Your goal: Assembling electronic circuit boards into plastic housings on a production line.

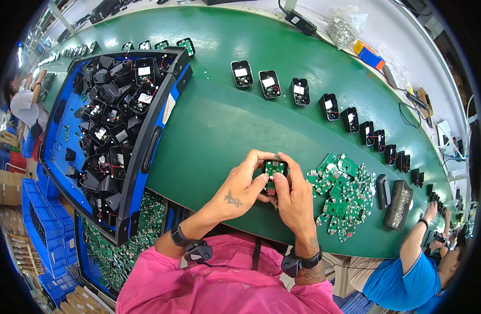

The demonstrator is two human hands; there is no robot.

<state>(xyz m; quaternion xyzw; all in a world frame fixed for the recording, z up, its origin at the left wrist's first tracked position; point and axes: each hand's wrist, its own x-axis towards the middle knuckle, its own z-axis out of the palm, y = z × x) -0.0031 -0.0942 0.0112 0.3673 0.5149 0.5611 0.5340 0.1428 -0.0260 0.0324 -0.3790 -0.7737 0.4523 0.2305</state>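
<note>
Over the near edge of the green table, my left hand (239, 184) and my right hand (294, 194) hold one small black housing between them. A green circuit board (272, 168) sits in the housing's open top, and both thumbs press on the board. The fingers wrap round the housing's sides, hiding most of its black walls. Right beside my right hand lies a loose pile of green circuit boards (345, 194). To the left, a blue and black crate (156, 137) holds many black housings (109, 94) with wires and white labels.
A row of open black housings (300, 91) curves across the green table (209, 125). A black box of small metal parts (399, 205) stands right of the pile. Below the crate is a bin of circuit boards (126, 256). A co-worker in blue (408, 285) sits at the right.
</note>
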